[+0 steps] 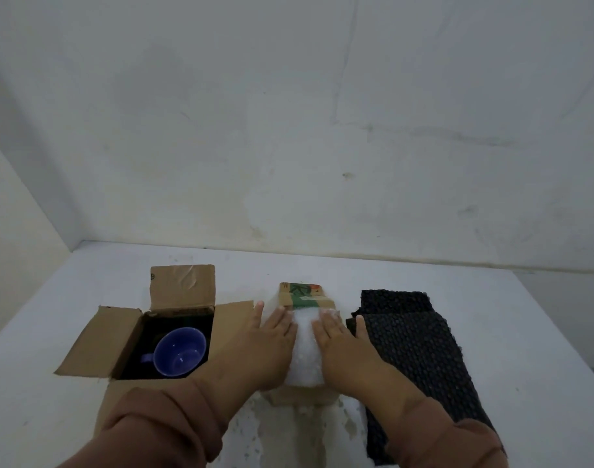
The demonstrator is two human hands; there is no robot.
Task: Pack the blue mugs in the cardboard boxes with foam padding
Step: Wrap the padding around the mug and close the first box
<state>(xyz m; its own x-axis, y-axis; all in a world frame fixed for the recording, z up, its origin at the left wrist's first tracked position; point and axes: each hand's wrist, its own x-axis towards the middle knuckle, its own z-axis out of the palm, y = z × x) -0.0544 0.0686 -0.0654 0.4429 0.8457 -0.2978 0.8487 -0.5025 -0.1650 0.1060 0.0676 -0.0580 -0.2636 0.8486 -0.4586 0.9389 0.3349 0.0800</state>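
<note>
- From my remote seat I see the left hand [272, 342] and the right hand [341, 346] both laid flat, fingers straight and slightly spread. Neither pinches anything.
- Both palms rest on a mound of white foam padding [305, 356], one on each side, with a strip of foam showing between them.
- The foam sits on top of a small cardboard box [304, 296] in the middle of the white table [86, 275]. A green printed band shows on the box's far end, just past the fingertips.
- I cannot tell what is under the foam.
- To the left stands an open cardboard box [184, 285], flaps folded outward. A blue mug [180, 352] stands upright inside it on a dark liner [174, 320], handle pointing left.
- The left thumb reaches close to that box's right flap — I cannot tell whether it touches.
- To the right lie black padding sheets [410, 339], stacked flat, just beside the right hand.
- Brown sleeves [160, 423] cover both forearms.
</note>
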